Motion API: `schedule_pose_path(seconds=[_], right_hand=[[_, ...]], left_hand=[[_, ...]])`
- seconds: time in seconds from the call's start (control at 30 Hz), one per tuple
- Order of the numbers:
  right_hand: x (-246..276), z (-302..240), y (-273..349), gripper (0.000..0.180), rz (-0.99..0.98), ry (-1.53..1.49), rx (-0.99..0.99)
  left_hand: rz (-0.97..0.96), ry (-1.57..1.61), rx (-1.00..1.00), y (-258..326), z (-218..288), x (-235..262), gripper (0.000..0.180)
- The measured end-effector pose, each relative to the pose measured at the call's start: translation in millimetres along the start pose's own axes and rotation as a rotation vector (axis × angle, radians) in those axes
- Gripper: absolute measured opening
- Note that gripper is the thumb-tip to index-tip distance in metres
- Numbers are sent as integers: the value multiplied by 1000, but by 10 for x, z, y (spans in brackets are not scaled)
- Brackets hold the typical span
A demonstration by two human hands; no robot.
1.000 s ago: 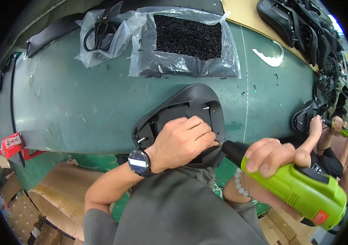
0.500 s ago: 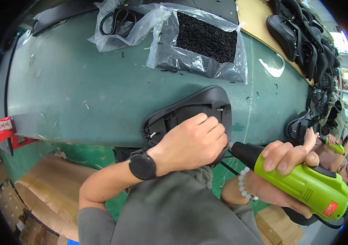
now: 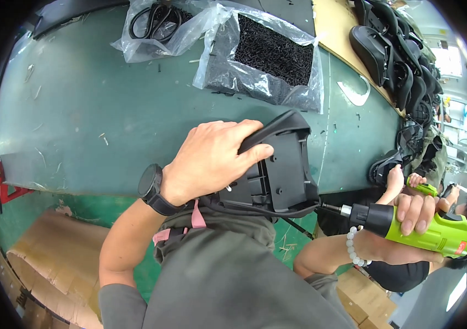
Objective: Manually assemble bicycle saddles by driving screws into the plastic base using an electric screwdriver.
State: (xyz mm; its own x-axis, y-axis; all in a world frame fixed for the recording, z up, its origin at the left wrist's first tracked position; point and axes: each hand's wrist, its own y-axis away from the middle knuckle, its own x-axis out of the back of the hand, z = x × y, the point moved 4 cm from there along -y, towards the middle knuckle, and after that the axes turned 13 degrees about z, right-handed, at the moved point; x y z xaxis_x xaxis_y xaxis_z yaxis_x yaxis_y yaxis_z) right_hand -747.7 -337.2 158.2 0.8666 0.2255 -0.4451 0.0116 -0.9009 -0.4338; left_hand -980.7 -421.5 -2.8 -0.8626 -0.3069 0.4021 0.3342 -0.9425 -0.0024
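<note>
My left hand (image 3: 211,162), with a black watch on its wrist, grips the upper left rim of a black plastic shell part (image 3: 280,167) that is tilted up against the near edge of the green table (image 3: 96,109). My right hand (image 3: 409,225) holds a lime-green electric screwdriver (image 3: 414,227). Its bit points left, close to the part's lower right corner; I cannot tell whether it touches. A white bead bracelet sits on my right wrist.
A clear bag of small black screws (image 3: 269,55) and a bag with black cables (image 3: 156,24) lie at the table's far side. Black plastic parts (image 3: 392,55) are stacked at the right. Another person's hands (image 3: 403,181) hold a green tool there. Cardboard boxes (image 3: 41,263) stand below left.
The black part has been lifted from lying flat to tilted up on its near edge. My left hand shifted to its upper rim. The screwdriver moved closer to the part's lower right corner.
</note>
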Motion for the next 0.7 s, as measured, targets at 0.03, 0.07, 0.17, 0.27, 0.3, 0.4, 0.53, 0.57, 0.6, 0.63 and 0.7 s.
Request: schedule_pose_path(seconds=[0.03, 0.07, 0.17, 0.27, 0.3, 0.4, 0.53, 0.57, 0.6, 0.63, 0.7], right_hand=[[16, -26, -9, 92, 76, -27, 6], [39, -47, 3, 92, 153, -58, 9], [99, -133, 12, 89, -7, -56, 20], [32, -65, 56, 84, -21, -68, 69], [-25, 8, 91, 82, -90, -97, 30], [-285, 219, 227, 68, -137, -172, 38], [-564, 581, 266, 92, -574, -234, -52], [-629, 670, 270, 99, -601, -289, -90], [-624, 726, 274, 99, -606, -292, -97], [-610, 794, 292, 103, -622, -283, -134], [-602, 905, 348, 107, -647, -276, -176]], left_hand=[[-13, -49, -35, -38, 60, 9, 47], [-26, -104, -68, -51, 92, 23, 47], [-10, -143, -169, -65, 52, 29, 44], [-8, -130, -231, -21, -306, 23, 44], [-28, -38, -152, 23, -393, 25, 47], [-40, 46, -52, 144, -395, 59, 50], [36, 49, 7, 306, -488, 119, 47], [75, 67, -3, 304, -462, 85, 46], [115, 87, -14, 307, -434, 54, 46], [137, 67, -20, 317, -412, 28, 44], [146, 84, -13, 313, -461, 14, 43]])
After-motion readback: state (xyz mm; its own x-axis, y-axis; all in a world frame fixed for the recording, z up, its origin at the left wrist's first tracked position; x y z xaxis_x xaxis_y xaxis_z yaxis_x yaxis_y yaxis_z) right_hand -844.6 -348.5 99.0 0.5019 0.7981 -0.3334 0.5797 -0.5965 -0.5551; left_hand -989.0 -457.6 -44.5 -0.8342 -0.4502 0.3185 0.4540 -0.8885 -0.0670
